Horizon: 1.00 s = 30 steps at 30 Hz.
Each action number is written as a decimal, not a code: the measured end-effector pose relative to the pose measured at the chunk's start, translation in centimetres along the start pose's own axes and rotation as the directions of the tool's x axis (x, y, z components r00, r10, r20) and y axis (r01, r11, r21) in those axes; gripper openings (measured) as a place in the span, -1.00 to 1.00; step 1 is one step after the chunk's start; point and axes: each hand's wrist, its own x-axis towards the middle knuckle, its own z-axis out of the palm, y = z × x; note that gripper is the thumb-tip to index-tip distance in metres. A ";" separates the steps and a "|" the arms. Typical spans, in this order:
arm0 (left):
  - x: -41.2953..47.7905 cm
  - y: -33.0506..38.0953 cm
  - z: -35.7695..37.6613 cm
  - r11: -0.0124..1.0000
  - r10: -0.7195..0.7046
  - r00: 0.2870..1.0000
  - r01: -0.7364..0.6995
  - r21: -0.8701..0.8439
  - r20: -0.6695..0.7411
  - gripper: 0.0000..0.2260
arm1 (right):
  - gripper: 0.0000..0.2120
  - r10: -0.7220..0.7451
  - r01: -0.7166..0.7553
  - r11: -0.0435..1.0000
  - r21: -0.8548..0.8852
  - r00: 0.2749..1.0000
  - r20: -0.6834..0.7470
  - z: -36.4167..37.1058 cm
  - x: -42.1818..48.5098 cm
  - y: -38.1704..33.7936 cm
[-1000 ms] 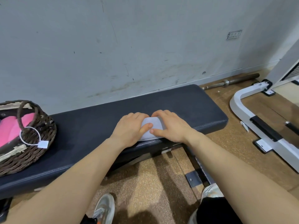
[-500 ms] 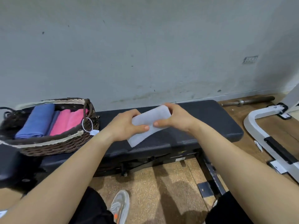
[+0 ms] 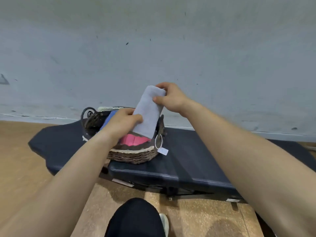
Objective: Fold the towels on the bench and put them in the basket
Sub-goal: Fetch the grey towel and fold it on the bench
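Since half a second ago the folded grey towel [image 3: 148, 110] has travelled from above the middle of the bench [image 3: 188, 161] to just over the basket [image 3: 135, 155], now near the frame's centre. Both hands hold it tilted, lower end dipping inside the rim — the left hand [image 3: 123, 122] has its grip clenched on the lower part, the right hand [image 3: 171, 98] pinches the upper end. Inside the basket lie a pink towel [image 3: 135, 140] and a blue towel [image 3: 109, 119], the latter partly hidden behind the left hand. A white tag [image 3: 162, 151] on a ring hangs from the basket's right side.
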 end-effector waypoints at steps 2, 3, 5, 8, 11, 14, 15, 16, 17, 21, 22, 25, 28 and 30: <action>1.6 -1.8 -1.2 0.994 -0.019 0.998 0.026 0.110 -0.068 -0.66 | -0.61 -0.011 0.019 0.989 -0.147 0.998 0.057 2.5 2.3 0.0; 2.3 -2.7 -1.6 0.980 -0.029 0.994 0.049 0.195 -0.104 -0.68 | -0.60 -0.005 0.025 0.973 -0.229 0.996 0.087 3.7 3.2 0.2; 3.2 -4.1 -1.7 0.915 -0.042 0.993 0.083 0.394 -0.113 -0.69 | -0.61 0.031 0.034 0.917 -0.397 0.987 0.155 5.8 4.6 0.7; 4.0 -5.3 -0.9 0.807 -0.047 0.998 0.068 0.587 -0.051 -0.68 | -0.63 0.105 0.034 0.835 -0.550 0.970 0.221 8.1 5.5 1.7; 4.2 -5.8 -0.6 0.665 -0.024 0.998 0.058 0.745 -0.057 -0.69 | -0.68 0.148 0.043 0.753 -0.657 0.961 0.232 9.6 5.5 2.7; 4.9 -5.3 -2.0 0.637 0.106 0.992 -0.013 0.771 -0.071 -0.84 | -0.67 0.023 0.135 0.575 -0.807 0.983 0.180 10.5 5.3 3.4; 5.4 -5.0 -2.8 0.664 0.171 0.982 -0.057 0.746 -0.077 -0.87 | -0.65 -0.069 0.170 0.528 -0.832 0.985 0.158 10.5 5.0 3.4; 6.1 -4.8 -3.7 0.679 0.216 0.974 -0.096 0.728 -0.073 -0.87 | -0.62 -0.155 0.208 0.502 -0.840 0.976 0.150 10.5 4.9 3.3; 6.9 -4.7 -4.8 0.660 0.241 0.970 -0.133 0.740 -0.041 -0.82 | -0.60 -0.214 0.259 0.493 -0.830 0.961 0.173 10.4 4.6 3.2; 9.4 -6.3 -7.7 0.454 0.013 0.971 -0.220 0.864 0.241 -0.40 | -0.35 -0.023 0.427 0.441 -0.790 0.885 0.465 10.0 3.6 2.4; 9.8 -6.8 -7.9 0.443 -0.063 0.957 -0.228 0.867 0.284 -0.32 | -0.33 0.036 0.429 0.432 -0.793 0.871 0.491 9.9 3.5 2.4; 10.5 -7.9 -7.5 0.418 -0.150 0.922 -0.267 0.868 0.356 -0.24 | -0.36 0.144 0.426 0.422 -0.800 0.840 0.523 10.4 3.4 2.8; 10.6 -8.8 -6.5 0.384 -0.163 0.900 -0.320 0.866 0.404 -0.25 | -0.26 0.239 0.419 0.395 -0.817 0.812 0.532 12.1 3.0 3.2; 10.6 -9.3 -6.3 0.401 -0.165 0.900 -0.312 0.861 0.403 -0.25 | -0.19 0.283 0.397 0.386 -0.832 0.808 0.517 12.9 2.9 3.3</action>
